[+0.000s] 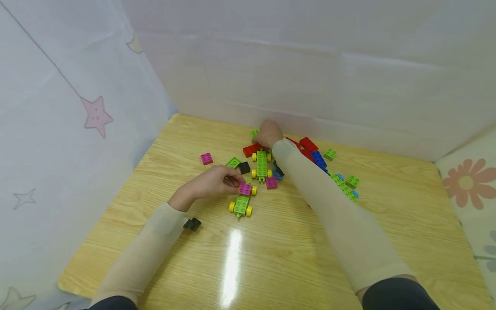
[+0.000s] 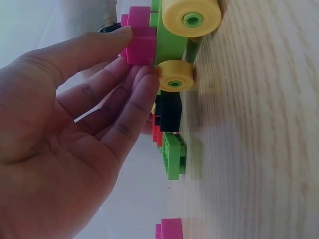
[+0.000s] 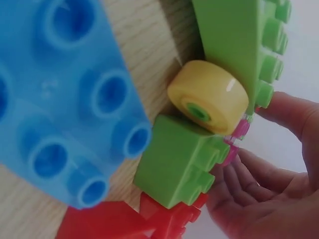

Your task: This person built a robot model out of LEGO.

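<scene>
A pink brick sits on a green wheeled base with yellow wheels. My left hand pinches that pink brick between thumb and fingers, beside a yellow wheel. My right hand reaches to the table's back edge, by a red brick and a small green brick. In the right wrist view its thumb and fingers stand apart behind a green brick and a wheeled base. Its fingertips are partly hidden there.
A second green wheeled base stands between the hands, beside a loose pink brick and a black brick. Red bricks, blue bricks and a long green piece lie under and beyond the right forearm. Another pink brick lies left.
</scene>
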`<state>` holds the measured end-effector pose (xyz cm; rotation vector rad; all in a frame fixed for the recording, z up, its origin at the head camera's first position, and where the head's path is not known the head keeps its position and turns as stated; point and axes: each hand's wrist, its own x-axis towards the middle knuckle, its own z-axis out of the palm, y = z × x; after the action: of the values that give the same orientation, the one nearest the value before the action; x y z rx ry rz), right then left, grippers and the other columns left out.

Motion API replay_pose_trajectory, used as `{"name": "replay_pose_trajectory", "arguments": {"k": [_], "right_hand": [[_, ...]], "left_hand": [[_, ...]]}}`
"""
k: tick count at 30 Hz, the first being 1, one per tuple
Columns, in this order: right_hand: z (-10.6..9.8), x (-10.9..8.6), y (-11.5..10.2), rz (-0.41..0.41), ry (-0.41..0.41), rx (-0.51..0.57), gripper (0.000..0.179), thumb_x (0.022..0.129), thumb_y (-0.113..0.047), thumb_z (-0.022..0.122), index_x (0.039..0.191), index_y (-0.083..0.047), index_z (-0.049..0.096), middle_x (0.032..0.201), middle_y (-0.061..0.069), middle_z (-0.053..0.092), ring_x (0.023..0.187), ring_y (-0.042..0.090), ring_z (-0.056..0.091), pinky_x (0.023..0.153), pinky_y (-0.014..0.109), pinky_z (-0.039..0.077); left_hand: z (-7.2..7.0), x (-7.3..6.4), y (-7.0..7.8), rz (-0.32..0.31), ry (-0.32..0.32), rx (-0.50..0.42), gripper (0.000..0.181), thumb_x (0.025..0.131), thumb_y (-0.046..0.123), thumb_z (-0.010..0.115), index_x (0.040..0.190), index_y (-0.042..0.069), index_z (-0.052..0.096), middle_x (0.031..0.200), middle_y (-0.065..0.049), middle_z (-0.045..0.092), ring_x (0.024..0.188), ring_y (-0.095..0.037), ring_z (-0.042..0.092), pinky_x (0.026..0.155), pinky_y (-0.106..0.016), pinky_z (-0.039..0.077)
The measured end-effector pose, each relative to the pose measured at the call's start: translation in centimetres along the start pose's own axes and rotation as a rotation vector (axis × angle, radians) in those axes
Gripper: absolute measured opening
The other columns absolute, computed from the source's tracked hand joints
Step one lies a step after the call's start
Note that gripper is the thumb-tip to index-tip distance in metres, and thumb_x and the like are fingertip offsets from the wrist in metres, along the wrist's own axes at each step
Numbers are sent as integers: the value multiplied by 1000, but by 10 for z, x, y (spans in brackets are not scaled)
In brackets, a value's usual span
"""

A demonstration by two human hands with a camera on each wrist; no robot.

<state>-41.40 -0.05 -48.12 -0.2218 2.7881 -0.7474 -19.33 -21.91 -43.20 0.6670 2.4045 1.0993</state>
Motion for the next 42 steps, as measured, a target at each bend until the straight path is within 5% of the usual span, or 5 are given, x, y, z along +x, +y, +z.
{"name": "replay_pose_trajectory", "arguments": {"k": [6, 8, 14, 31, 42], "right_hand": [[-21, -26, -11, -67, -40, 26, 35, 97, -37, 83, 107, -3, 80, 105, 11, 81, 93, 25, 73, 91, 40, 65], [-30, -34, -15, -79, -59, 18, 56, 99, -31, 83, 143, 2, 71, 146, 18, 73, 127, 34, 72, 115, 50, 59], [-31, -10, 5, -130, -212, -6, 84, 97, -26, 87, 170, -12, 48, 170, 8, 55, 151, 30, 57, 126, 49, 51], [-44, -26, 16, -134, -191, -41, 89, 96, -35, 91, 170, -12, 48, 160, 11, 61, 130, 27, 64, 113, 44, 60], [-80, -102, -11, -226, -161, 58, 75, 97, -31, 89, 162, -9, 58, 159, 12, 59, 145, 33, 57, 126, 50, 50]], "left_hand": [[0, 0, 2, 2, -4, 0, 28, 102, 12, 83, 129, 7, 80, 125, -9, 81, 110, -19, 78, 99, -36, 66], [0, 0, 2, 2, -6, 0, 28, 102, 11, 83, 129, 7, 80, 125, -8, 81, 110, -19, 78, 99, -35, 66], [1, -1, 2, -3, -16, -12, 27, 102, 10, 83, 129, 7, 80, 126, -9, 81, 110, -19, 78, 98, -35, 66], [4, 7, 6, 29, -24, 0, 25, 102, 11, 83, 128, 9, 81, 124, -7, 81, 110, -18, 78, 98, -35, 66], [4, 8, 4, 18, 0, 13, 29, 103, 12, 82, 131, 5, 79, 126, -10, 81, 112, -21, 78, 100, -36, 66]]}}
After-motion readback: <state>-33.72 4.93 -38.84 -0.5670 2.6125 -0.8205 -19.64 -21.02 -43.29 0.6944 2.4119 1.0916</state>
